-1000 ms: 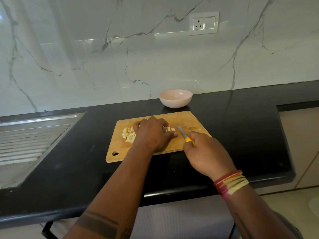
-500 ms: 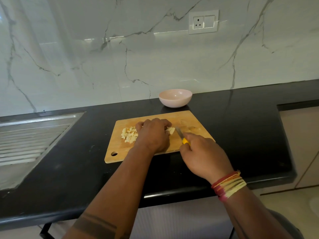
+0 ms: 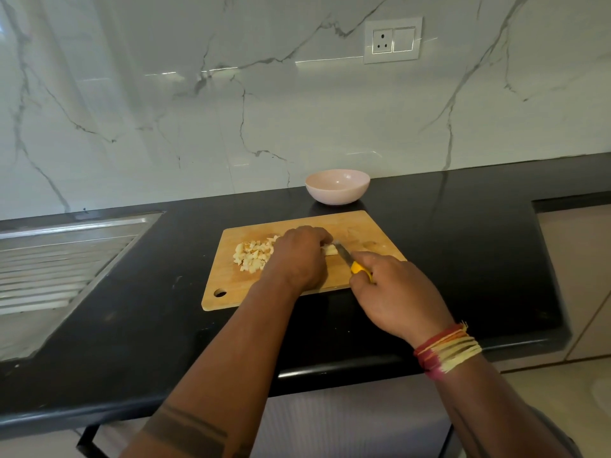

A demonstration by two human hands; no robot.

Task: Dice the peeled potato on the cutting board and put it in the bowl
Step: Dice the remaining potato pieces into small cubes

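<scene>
A wooden cutting board lies on the black counter. A heap of diced potato sits on its left part. My left hand curls over the remaining potato piece, of which only a pale end shows by the fingertips. My right hand grips a knife with a yellow handle, its blade pressed against that piece. The pale pink bowl stands behind the board, with nothing visible inside it.
A steel sink drainboard is set into the counter at the left. The black counter runs on to the right and ends at a cabinet gap. A wall socket sits on the marble backsplash.
The knife has come left onto the potato piece at my left fingertips. My left hand has shifted slightly right, uncovering more of the diced heap.
</scene>
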